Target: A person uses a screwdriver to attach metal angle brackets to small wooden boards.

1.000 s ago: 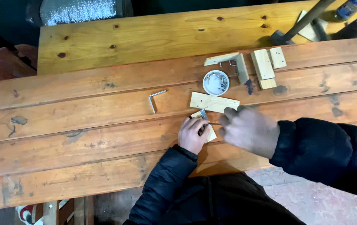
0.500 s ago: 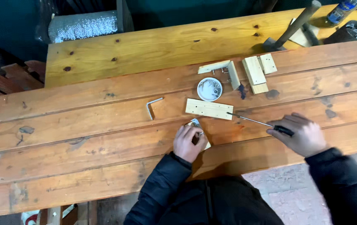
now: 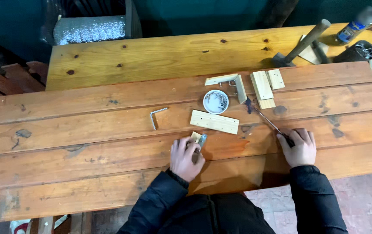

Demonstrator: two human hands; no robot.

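On the plank bench (image 3: 86, 143), hands grip a pale hinged block (image 3: 196, 138) and a slim screwdriver (image 3: 272, 126).

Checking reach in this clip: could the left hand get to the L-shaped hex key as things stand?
Probably yes. The hex key lies alone on bare planks, up-left of the left hand, but that hand presses down a small wood block.

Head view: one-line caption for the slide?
Left hand pins a small wood block with metal fitting on the plank bench; right hand grips a screwdriver.
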